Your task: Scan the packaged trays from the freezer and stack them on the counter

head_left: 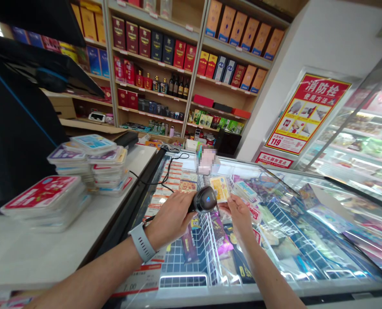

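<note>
My left hand [173,216], with a grey watch band [142,243] on its wrist, is wrapped round a black handheld barcode scanner [205,199]. A small blue light shows on the scanner's rounded head. Just right of it, my right hand [241,216] grips a flat yellow-and-white pack [220,189] by its lower right edge, printed face up. Both hands are above the glass top of a chest freezer [174,296]. On the glass by my right hand are a light blue flat pack [246,190] and a red-and-white pack [254,213].
Stacks of similar flat packs, one topped in red [44,191] and another in blue [93,142], stand on the white counter [23,257] at left. A dark monitor [13,107] rises behind them. A black cable [168,171] crosses the freezer top. Shelves [158,64] of boxed bottles line the back.
</note>
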`<action>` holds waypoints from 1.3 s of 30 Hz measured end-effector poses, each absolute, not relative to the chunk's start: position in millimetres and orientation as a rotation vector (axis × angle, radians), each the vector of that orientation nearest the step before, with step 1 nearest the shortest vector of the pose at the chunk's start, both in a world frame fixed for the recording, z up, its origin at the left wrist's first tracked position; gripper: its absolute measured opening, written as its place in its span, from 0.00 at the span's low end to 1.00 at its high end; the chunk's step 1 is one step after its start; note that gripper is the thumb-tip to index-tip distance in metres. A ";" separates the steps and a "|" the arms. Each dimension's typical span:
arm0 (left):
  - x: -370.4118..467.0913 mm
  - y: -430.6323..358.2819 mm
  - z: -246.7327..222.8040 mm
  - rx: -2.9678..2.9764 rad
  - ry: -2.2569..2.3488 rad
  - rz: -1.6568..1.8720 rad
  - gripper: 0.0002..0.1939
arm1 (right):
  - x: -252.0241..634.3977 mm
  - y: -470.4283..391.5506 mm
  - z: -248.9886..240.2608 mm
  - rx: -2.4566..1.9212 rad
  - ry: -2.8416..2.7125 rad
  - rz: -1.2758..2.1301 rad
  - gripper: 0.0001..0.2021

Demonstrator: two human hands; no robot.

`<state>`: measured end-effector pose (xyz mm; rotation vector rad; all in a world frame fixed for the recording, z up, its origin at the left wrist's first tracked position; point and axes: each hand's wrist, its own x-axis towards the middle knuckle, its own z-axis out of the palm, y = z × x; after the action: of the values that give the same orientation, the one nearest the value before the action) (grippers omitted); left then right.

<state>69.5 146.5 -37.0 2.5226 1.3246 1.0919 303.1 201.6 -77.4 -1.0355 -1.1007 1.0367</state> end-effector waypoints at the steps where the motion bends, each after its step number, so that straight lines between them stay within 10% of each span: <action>1: 69.3 146.5 -37.3 2.525 1.322 1.094 0.20 | 303.1 201.4 -77.2 -1.037 -1.098 1.037 0.23; 39: 74.4 145.6 -42.9 2.564 1.401 0.821 0.15 | 227.5 126.3 4.6 -1.017 -1.444 0.575 0.17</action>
<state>74.4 145.6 -42.9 2.5642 1.4007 0.8210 227.5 126.3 4.6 -1.0165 -1.4438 0.5750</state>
